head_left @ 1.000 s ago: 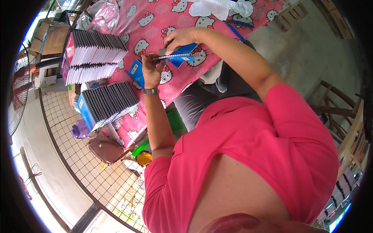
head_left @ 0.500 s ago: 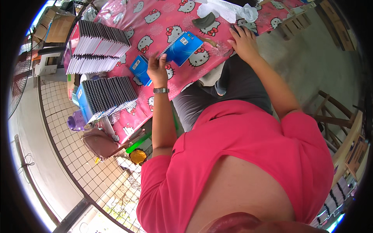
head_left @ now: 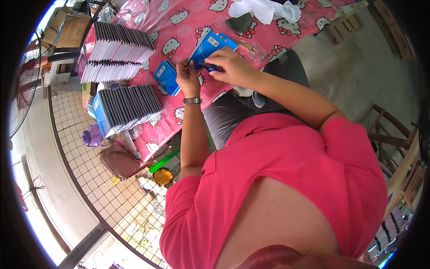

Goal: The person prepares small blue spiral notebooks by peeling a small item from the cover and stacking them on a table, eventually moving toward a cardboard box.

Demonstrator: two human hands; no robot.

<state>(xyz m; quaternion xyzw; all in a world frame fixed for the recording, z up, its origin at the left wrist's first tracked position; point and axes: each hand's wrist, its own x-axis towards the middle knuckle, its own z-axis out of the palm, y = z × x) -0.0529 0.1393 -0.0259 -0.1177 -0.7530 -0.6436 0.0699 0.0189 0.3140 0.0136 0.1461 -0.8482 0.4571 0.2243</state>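
Note:
A blue spiral notebook (head_left: pixel 207 47) lies tilted on the pink table cover. My left hand (head_left: pixel 188 82) is closed on the near end of its wire binding, thumb and fingers pinched together. My right hand (head_left: pixel 234 67) has its fingers closed round a small dark tool with blue parts (head_left: pixel 214 68), whose tip points at that same end of the binding. My fingers hide most of the tool, so its exact kind does not show. Just left of my left hand rest several more blue notebooks (head_left: pixel 166 77), stacked unevenly.
Tall stacks of spiral notebooks (head_left: pixel 117 49) and black-bound blue ones (head_left: pixel 130 107) line the table's left side. A dark grey curved piece (head_left: pixel 239 23) and crumpled white paper (head_left: pixel 264 10) lie at the far side. A wooden chair (head_left: pixel 389 130) stands at right.
My right hand has come left from the table's far right edge to the notebook, now with the small tool in it. My left hand stays at the binding.

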